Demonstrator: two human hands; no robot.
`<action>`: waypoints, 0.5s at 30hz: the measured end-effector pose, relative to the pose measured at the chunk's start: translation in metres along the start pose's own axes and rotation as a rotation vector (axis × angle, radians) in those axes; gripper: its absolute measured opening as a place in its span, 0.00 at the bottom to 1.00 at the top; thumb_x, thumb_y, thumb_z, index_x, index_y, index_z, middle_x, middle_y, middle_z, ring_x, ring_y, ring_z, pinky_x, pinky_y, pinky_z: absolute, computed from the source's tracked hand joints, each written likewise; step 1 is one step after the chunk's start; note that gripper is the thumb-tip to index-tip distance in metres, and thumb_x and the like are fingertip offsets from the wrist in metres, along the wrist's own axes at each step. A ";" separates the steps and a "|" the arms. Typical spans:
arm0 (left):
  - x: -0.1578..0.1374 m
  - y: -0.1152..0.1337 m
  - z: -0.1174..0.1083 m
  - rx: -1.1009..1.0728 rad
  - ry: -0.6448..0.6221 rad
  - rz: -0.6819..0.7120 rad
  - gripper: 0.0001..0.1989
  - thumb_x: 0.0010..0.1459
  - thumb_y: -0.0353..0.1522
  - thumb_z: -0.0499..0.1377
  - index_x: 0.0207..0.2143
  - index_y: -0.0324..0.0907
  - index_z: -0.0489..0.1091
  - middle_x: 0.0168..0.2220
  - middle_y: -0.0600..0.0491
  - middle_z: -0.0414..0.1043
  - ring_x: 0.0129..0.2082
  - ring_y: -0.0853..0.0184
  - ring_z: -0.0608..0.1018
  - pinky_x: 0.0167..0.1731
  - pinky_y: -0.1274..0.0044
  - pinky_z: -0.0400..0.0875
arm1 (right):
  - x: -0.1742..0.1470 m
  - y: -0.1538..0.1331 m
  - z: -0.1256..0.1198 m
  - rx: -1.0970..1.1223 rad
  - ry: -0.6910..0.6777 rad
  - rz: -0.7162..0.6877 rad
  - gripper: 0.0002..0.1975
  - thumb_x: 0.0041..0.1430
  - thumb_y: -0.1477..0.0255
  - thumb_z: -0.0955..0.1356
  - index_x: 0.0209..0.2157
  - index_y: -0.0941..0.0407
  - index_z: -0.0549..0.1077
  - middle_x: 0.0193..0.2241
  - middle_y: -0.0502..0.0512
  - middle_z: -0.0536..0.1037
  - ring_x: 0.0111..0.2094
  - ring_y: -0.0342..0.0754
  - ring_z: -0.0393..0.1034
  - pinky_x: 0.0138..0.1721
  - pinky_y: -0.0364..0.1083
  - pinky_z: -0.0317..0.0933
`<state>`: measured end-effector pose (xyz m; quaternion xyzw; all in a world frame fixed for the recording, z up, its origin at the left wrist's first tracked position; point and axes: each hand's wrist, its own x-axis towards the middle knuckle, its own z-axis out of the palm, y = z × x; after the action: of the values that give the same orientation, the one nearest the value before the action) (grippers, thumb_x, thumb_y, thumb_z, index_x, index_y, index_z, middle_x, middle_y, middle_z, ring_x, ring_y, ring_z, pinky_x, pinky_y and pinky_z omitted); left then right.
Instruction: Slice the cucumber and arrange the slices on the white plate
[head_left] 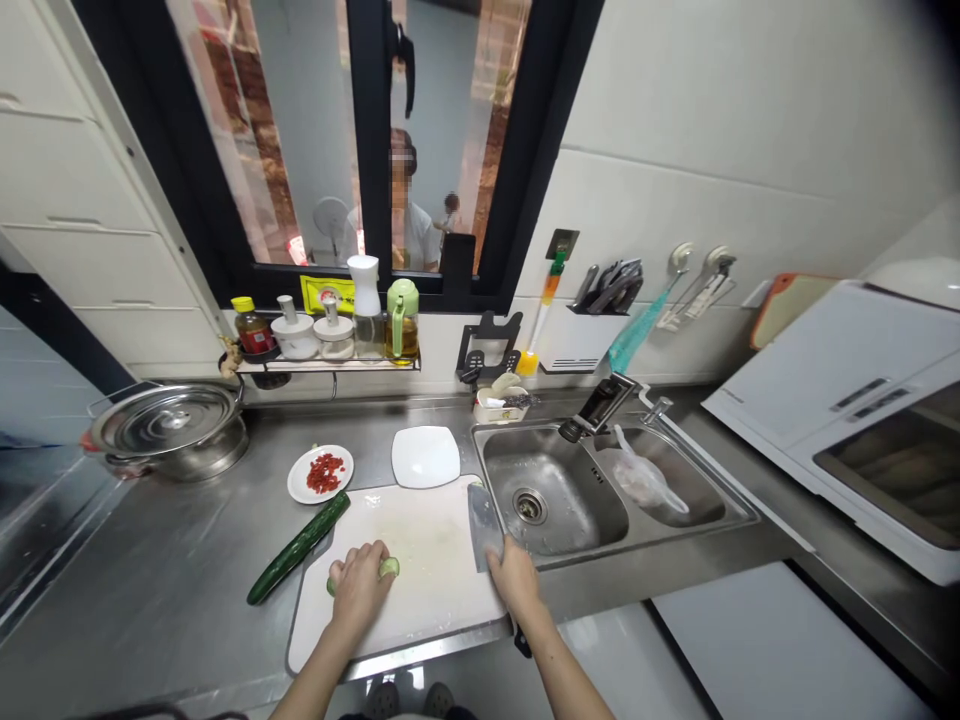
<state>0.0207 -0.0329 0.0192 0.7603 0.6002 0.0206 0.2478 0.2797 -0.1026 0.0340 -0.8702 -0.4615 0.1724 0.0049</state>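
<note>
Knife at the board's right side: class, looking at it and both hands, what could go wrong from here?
The left hand curls over a cucumber piece; if the knife in the right hand came across carelessly, that hand could be cut. The cutting board looks wet in spots, so the piece might slip. The whole cucumber lies loose at the board's left and could roll if bumped.

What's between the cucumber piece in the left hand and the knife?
In the head view, just a stretch of white cutting board separates the cucumber piece from the knife.
</note>
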 end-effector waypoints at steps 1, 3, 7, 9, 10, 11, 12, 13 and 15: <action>0.000 0.000 0.000 -0.011 -0.002 0.000 0.08 0.57 0.33 0.52 0.37 0.46 0.69 0.41 0.49 0.74 0.47 0.57 0.70 0.45 0.66 0.51 | -0.001 0.000 0.000 -0.007 0.006 -0.006 0.19 0.66 0.68 0.59 0.52 0.64 0.68 0.43 0.68 0.78 0.46 0.54 0.74 0.42 0.45 0.62; 0.000 0.001 0.000 -0.048 -0.004 -0.010 0.07 0.57 0.32 0.51 0.36 0.45 0.68 0.39 0.50 0.75 0.46 0.57 0.72 0.44 0.67 0.52 | -0.003 -0.002 0.000 -0.027 0.018 -0.015 0.18 0.66 0.68 0.59 0.52 0.63 0.67 0.44 0.68 0.78 0.46 0.54 0.74 0.42 0.46 0.62; -0.001 -0.004 -0.004 -0.172 0.019 -0.066 0.09 0.58 0.32 0.50 0.34 0.46 0.70 0.35 0.52 0.76 0.44 0.59 0.74 0.43 0.68 0.54 | -0.006 -0.008 0.000 -0.085 0.018 -0.020 0.16 0.67 0.68 0.59 0.49 0.62 0.69 0.44 0.67 0.78 0.45 0.56 0.75 0.41 0.48 0.63; -0.002 -0.012 -0.009 -0.236 0.039 -0.087 0.08 0.57 0.33 0.51 0.34 0.47 0.71 0.34 0.55 0.77 0.41 0.60 0.76 0.41 0.69 0.56 | -0.006 -0.011 -0.002 -0.113 0.007 -0.013 0.16 0.67 0.68 0.59 0.48 0.62 0.70 0.42 0.67 0.79 0.45 0.57 0.75 0.41 0.49 0.64; -0.002 -0.018 -0.012 -0.260 0.051 -0.097 0.08 0.56 0.34 0.53 0.35 0.48 0.71 0.34 0.56 0.77 0.40 0.61 0.77 0.41 0.71 0.57 | -0.005 -0.013 -0.003 -0.123 0.000 -0.011 0.16 0.66 0.68 0.59 0.48 0.62 0.71 0.41 0.67 0.79 0.45 0.58 0.75 0.41 0.49 0.64; -0.003 -0.025 -0.016 -0.274 0.064 -0.108 0.08 0.56 0.35 0.54 0.35 0.48 0.72 0.33 0.56 0.77 0.38 0.62 0.77 0.40 0.72 0.59 | -0.004 -0.014 -0.004 -0.131 -0.007 -0.010 0.16 0.66 0.68 0.60 0.48 0.62 0.71 0.41 0.67 0.79 0.44 0.59 0.75 0.41 0.49 0.64; -0.004 -0.033 -0.019 -0.281 0.076 -0.119 0.08 0.55 0.35 0.55 0.35 0.48 0.72 0.32 0.57 0.77 0.37 0.63 0.78 0.39 0.73 0.60 | -0.003 -0.015 -0.005 -0.137 -0.012 -0.010 0.16 0.66 0.68 0.60 0.48 0.62 0.71 0.40 0.68 0.80 0.44 0.59 0.75 0.41 0.50 0.64; -0.005 -0.040 -0.022 -0.284 0.085 -0.130 0.08 0.54 0.36 0.56 0.35 0.48 0.72 0.31 0.57 0.77 0.36 0.63 0.78 0.37 0.74 0.61 | -0.001 -0.016 -0.006 -0.140 -0.016 -0.012 0.16 0.66 0.68 0.61 0.47 0.62 0.72 0.40 0.68 0.80 0.44 0.59 0.75 0.40 0.50 0.64; -0.007 -0.055 -0.025 -0.282 0.095 -0.150 0.08 0.53 0.38 0.57 0.35 0.47 0.73 0.31 0.57 0.77 0.34 0.64 0.78 0.35 0.76 0.62 | 0.000 -0.018 -0.007 -0.143 -0.022 -0.015 0.16 0.65 0.68 0.61 0.48 0.62 0.72 0.39 0.69 0.80 0.44 0.59 0.76 0.41 0.50 0.65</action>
<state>-0.0394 -0.0213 0.0209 0.6691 0.6574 0.1221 0.3243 0.2675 -0.0911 0.0439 -0.8629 -0.4791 0.1488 -0.0610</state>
